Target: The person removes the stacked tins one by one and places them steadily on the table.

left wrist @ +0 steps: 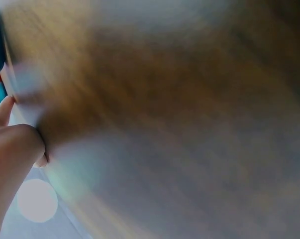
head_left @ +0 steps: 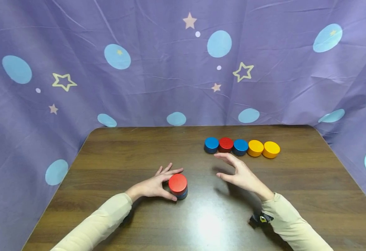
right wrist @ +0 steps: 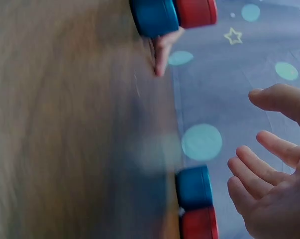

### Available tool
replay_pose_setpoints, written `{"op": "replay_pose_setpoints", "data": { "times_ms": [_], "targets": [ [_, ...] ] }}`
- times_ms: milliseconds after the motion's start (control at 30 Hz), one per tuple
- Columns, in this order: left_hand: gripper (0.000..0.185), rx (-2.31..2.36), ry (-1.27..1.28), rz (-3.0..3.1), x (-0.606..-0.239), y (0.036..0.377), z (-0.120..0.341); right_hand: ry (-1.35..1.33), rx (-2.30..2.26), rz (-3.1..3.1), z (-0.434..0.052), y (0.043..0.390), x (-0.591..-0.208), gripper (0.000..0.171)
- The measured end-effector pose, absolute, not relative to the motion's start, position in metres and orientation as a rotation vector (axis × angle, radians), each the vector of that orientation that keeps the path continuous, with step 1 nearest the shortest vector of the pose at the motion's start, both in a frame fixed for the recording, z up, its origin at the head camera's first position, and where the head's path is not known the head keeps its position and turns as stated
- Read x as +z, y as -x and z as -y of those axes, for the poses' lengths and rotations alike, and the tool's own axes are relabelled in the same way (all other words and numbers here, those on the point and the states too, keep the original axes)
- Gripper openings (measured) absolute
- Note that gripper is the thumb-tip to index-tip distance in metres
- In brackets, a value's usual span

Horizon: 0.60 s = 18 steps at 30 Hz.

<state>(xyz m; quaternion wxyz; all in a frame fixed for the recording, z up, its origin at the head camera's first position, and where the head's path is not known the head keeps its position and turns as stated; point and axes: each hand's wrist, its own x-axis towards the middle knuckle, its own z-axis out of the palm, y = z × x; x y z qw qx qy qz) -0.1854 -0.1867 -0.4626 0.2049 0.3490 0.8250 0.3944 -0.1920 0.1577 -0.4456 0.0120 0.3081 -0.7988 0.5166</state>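
Note:
A red disc [head_left: 178,183] lies stacked on a blue disc [head_left: 183,194] near the table's front middle. My left hand [head_left: 166,183] holds this stack from the left, thumb at its near side and index finger at its far side. My right hand [head_left: 230,169] hovers open to the right of the stack, fingers spread and holding nothing. Behind it runs a row of discs: blue [head_left: 211,144], red [head_left: 226,144], blue [head_left: 240,146], yellow [head_left: 255,147], yellow [head_left: 271,149]. The right wrist view shows my right hand's open fingers [right wrist: 269,189] beside a blue disc [right wrist: 194,186]. The left wrist view is blurred.
The brown wooden table [head_left: 123,153] is walled on three sides by a purple cloth [head_left: 157,76] with stars and dots. A small dark object [head_left: 259,219] sits at my right sleeve.

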Motion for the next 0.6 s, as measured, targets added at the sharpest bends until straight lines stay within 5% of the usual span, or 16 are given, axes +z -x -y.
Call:
{"op": "replay_pose_setpoints", "data": {
  "times_ms": [600],
  "targets": [
    [0.072, 1.087, -0.951, -2.336, -0.463, 0.185, 0.185, -1.203, 1.571, 2.544, -0.104, 0.175, -0.45, 0.057]
  ]
}}
